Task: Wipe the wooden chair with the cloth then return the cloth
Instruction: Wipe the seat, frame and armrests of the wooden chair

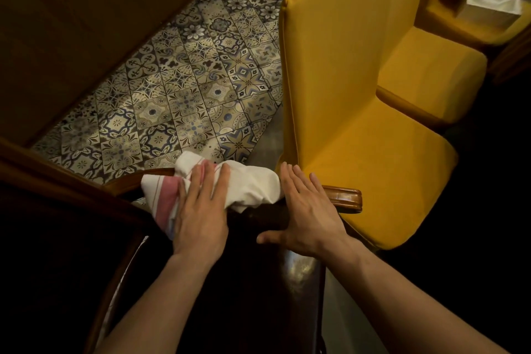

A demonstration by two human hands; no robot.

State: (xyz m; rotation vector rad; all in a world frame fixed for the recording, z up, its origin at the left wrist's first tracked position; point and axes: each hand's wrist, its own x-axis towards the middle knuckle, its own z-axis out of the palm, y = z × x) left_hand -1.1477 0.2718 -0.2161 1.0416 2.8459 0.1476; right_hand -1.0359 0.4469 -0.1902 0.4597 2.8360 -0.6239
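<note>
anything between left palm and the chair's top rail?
Yes: the cloth lies between the left hand and the wooden chair rail, per head view.

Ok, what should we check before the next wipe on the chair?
1. Cloth on the chair's top rail: ok, it is draped over the wood.
2. Left hand on the cloth: ok, it presses flat on it.
3. Right hand steadying the chair: ok, it lies flat on the rail beside the cloth.
4. Rail end past the right hand reachable: ok, bare wood shows there, nothing on it.
5. Yellow chair out of the way: cannot tell, it is very near the rail end.
6. Place to return the cloth: cannot tell, none is in view.
</note>
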